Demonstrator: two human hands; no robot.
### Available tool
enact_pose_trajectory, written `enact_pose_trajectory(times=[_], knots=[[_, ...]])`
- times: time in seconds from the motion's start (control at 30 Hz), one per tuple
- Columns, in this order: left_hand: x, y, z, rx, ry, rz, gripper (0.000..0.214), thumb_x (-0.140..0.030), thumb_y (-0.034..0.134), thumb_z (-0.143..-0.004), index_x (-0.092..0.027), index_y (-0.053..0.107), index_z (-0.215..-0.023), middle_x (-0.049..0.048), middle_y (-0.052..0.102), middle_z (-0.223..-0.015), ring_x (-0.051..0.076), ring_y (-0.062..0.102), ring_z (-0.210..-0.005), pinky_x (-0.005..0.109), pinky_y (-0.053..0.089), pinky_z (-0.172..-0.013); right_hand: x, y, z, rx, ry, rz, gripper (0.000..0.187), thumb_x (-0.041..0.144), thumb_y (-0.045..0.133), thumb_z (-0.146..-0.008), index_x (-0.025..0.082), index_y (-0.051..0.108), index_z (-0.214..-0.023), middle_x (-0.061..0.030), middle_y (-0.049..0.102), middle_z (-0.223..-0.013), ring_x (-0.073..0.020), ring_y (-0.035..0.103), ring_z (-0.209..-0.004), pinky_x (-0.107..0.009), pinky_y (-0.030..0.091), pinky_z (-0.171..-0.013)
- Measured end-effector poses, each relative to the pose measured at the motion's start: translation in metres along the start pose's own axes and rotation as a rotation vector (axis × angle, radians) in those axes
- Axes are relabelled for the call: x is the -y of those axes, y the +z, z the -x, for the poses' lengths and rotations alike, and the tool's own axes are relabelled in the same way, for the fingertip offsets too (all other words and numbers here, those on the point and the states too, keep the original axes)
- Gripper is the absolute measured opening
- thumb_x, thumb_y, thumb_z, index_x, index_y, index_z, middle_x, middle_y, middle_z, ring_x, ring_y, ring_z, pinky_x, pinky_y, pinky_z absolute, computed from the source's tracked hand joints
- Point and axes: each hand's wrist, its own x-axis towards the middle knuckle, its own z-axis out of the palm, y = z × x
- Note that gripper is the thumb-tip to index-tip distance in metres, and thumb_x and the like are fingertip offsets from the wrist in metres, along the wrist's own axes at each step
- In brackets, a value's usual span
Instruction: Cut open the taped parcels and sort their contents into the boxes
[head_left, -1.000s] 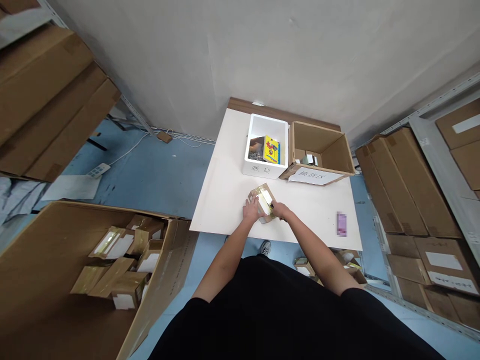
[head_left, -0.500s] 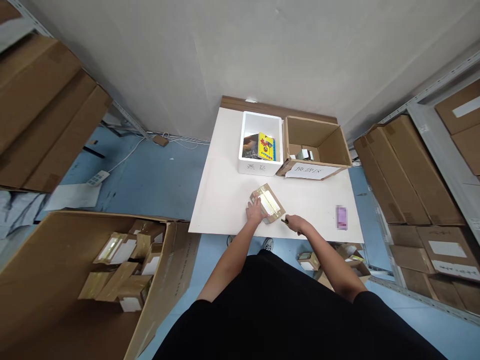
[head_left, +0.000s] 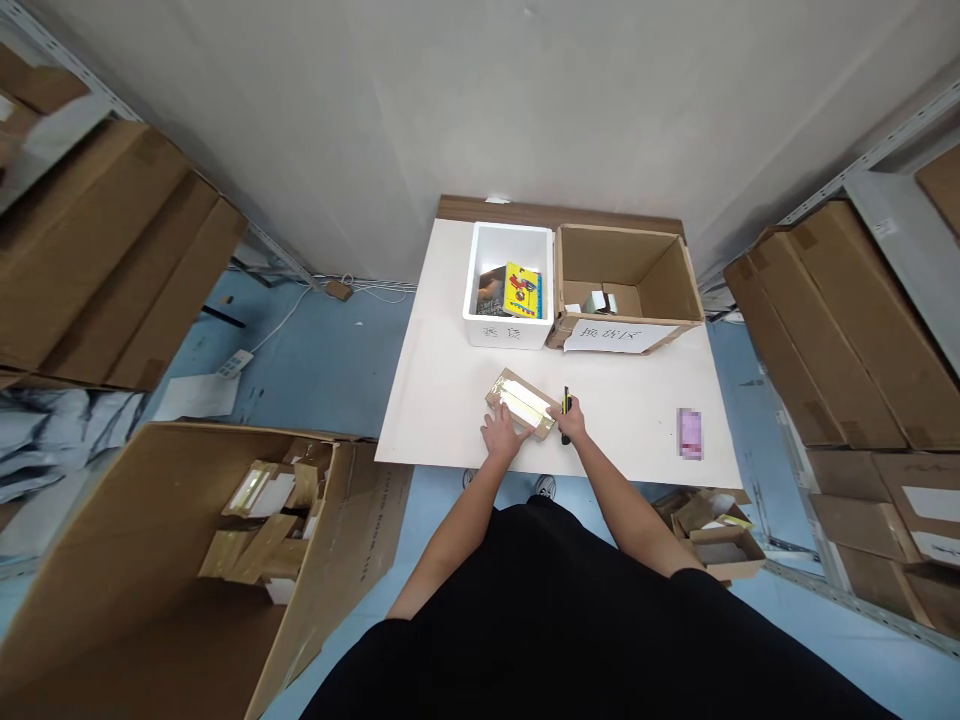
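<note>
A small taped cardboard box (head_left: 525,402) with a white label lies slantwise on the white table (head_left: 435,400). My left hand (head_left: 501,433) grips its left part, fingers over the top and thumb along the near side. In my right hand (head_left: 571,421) is a black and yellow utility knife (head_left: 566,408), closed in the fingers beside the box's right end. The knife points away from me. I cannot make out whether its blade touches the box.
Behind the box stand a white foam bin (head_left: 507,334) with books and an open carton (head_left: 630,318) with a small item. A purple pixelated item (head_left: 690,434) lies at the table's right. A large carton (head_left: 352,530) of parcels stands left; shelved boxes (head_left: 832,330) stand right.
The box has turned so its long side runs more crosswise. My right hand has moved left, close against the box's right end, and the knife now points away from me.
</note>
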Motion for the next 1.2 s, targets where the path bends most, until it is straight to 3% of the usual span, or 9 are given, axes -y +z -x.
enact_pose_trajectory(times=[0.13, 0.2, 0.33, 0.43, 0.6, 0.73, 0.9, 1.07, 1.2], knots=[[0.004, -0.007, 0.001, -0.031, -0.052, -0.094, 0.095, -0.075, 0.055, -0.093, -0.023, 0.033, -0.169, 0.0162, 0.029, -0.176, 0.047, 0.028, -0.156, 0.060, 0.037, -0.120, 0.013, 0.001, -0.027, 0.022, 0.030, -0.032, 0.073, 0.050, 0.072, -0.090, 0.022, 0.041, -0.151, -0.0123, 0.073, -0.125, -0.0262, 0.072, -0.107, -0.032, 0.056, -0.087], [-0.001, -0.017, -0.006, -0.010, 0.055, -0.138, 0.086, -0.061, 0.065, -0.093, -0.024, 0.038, -0.166, 0.0170, 0.039, -0.171, 0.045, 0.021, -0.160, 0.061, 0.030, -0.124, 0.020, 0.001, -0.037, 0.058, 0.025, -0.010, 0.076, 0.049, 0.073, -0.090, 0.022, 0.040, -0.152, -0.0135, 0.073, -0.127, -0.0278, 0.072, -0.112, -0.032, 0.055, -0.089], [-0.019, -0.034, -0.028, 0.123, 0.416, -0.144, 0.078, -0.030, 0.072, -0.091, -0.035, 0.041, -0.162, 0.0094, 0.051, -0.160, 0.033, 0.038, -0.152, 0.049, 0.039, -0.121, 0.030, 0.001, -0.045, 0.095, -0.021, 0.050, 0.074, 0.049, 0.072, -0.093, 0.021, 0.040, -0.153, -0.0130, 0.074, -0.125, -0.0285, 0.072, -0.112, -0.032, 0.054, -0.089], [-0.023, -0.039, -0.040, 0.153, 0.465, -0.163, 0.063, -0.021, 0.068, -0.092, -0.030, 0.054, -0.152, 0.0119, 0.061, -0.146, 0.031, 0.048, -0.144, 0.048, 0.041, -0.119, 0.031, -0.001, -0.045, 0.094, -0.064, 0.070, 0.073, 0.049, 0.073, -0.093, 0.022, 0.041, -0.152, -0.0126, 0.075, -0.122, -0.0288, 0.073, -0.110, -0.032, 0.054, -0.086], [-0.011, -0.032, -0.043, 0.070, 0.464, -0.174, 0.054, -0.022, 0.081, -0.085, -0.028, 0.066, -0.136, 0.0090, 0.042, -0.169, 0.034, 0.030, -0.160, 0.049, 0.035, -0.126, 0.011, -0.006, -0.033, 0.146, -0.073, -0.195, 0.052, 0.056, 0.048, -0.106, 0.024, 0.043, -0.147, -0.0024, 0.075, -0.094, -0.0199, 0.073, -0.074, -0.027, 0.055, -0.069], [-0.004, -0.030, -0.045, 0.105, 0.487, -0.137, 0.060, -0.022, 0.085, -0.082, -0.030, 0.062, -0.138, 0.0049, 0.035, -0.175, 0.033, 0.025, -0.164, 0.050, 0.035, -0.128, -0.018, -0.018, -0.015, 0.357, -0.129, -0.355, 0.044, 0.056, 0.032, -0.111, 0.022, 0.054, -0.129, 0.0045, 0.066, -0.071, -0.0172, 0.067, -0.058, -0.026, 0.055, -0.063], [-0.006, -0.037, -0.053, 0.144, 0.474, -0.137, 0.060, -0.028, 0.088, -0.082, -0.031, 0.062, -0.135, 0.0035, 0.039, -0.173, 0.030, 0.027, -0.164, 0.045, 0.038, -0.127, -0.029, -0.036, -0.012, 0.512, -0.205, -0.153, 0.032, 0.050, 0.049, -0.108, 0.023, 0.066, -0.114, 0.0053, 0.067, -0.069, -0.0150, 0.067, -0.060, -0.024, 0.055, -0.070], [-0.006, -0.037, -0.060, 0.165, 0.460, -0.117, 0.062, -0.030, 0.091, -0.079, -0.030, 0.061, -0.133, 0.0055, 0.041, -0.172, 0.031, 0.028, -0.163, 0.043, 0.040, -0.125, -0.017, -0.044, -0.026, 0.355, -0.279, 0.152, 0.031, 0.047, 0.052, -0.107, 0.027, 0.074, -0.116, -0.0022, 0.078, -0.096, -0.0202, 0.071, -0.086, -0.026, 0.050, -0.076], [-0.004, -0.035, -0.064, 0.183, 0.456, -0.089, 0.064, -0.029, 0.092, -0.077, -0.030, 0.060, -0.133, 0.0076, 0.040, -0.172, 0.034, 0.028, -0.163, 0.043, 0.042, -0.122, -0.012, -0.048, -0.029, 0.376, -0.311, 0.356, 0.044, 0.057, 0.042, -0.109, 0.028, 0.075, -0.119, -0.0067, 0.079, -0.111, -0.0256, 0.070, -0.104, -0.028, 0.048, -0.077]])
